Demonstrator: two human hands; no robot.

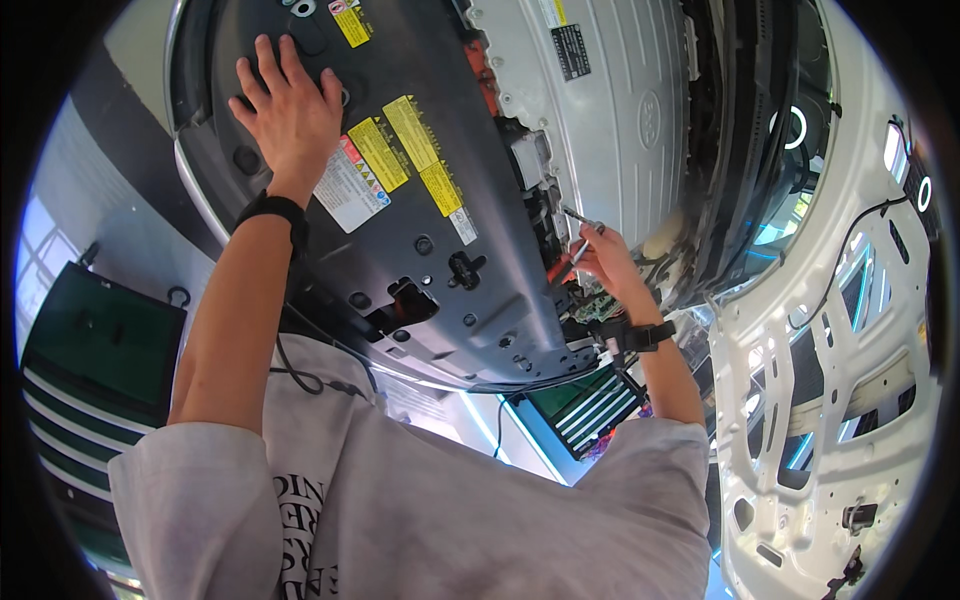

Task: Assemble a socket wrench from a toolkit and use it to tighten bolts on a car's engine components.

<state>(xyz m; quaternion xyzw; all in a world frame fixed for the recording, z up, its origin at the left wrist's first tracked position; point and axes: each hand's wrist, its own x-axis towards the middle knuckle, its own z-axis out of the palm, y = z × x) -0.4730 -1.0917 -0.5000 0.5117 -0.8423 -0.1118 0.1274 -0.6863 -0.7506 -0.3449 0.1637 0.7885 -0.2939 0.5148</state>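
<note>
My left hand (290, 118) lies flat with its fingers spread on the black front cover (400, 270) of a car's engine bay. Yellow warning labels (412, 135) and a white label (352, 195) are stuck on that cover beside my palm. Over the gap between the cover and a large silver metal housing (625, 140), my right hand (608, 262) grips a slim silver hand tool (577, 258). Its exact kind is too small to tell. The tool's lower end points down among connectors and orange parts, where its tip is hard to make out.
The raised white hood (745, 430) with cut-out openings stands at the right, a black cable (840, 255) hanging across it. A dark green panel with pale stripes (100, 350) is at the left. Oblong holes (408, 305) and fasteners dot the cover's near part.
</note>
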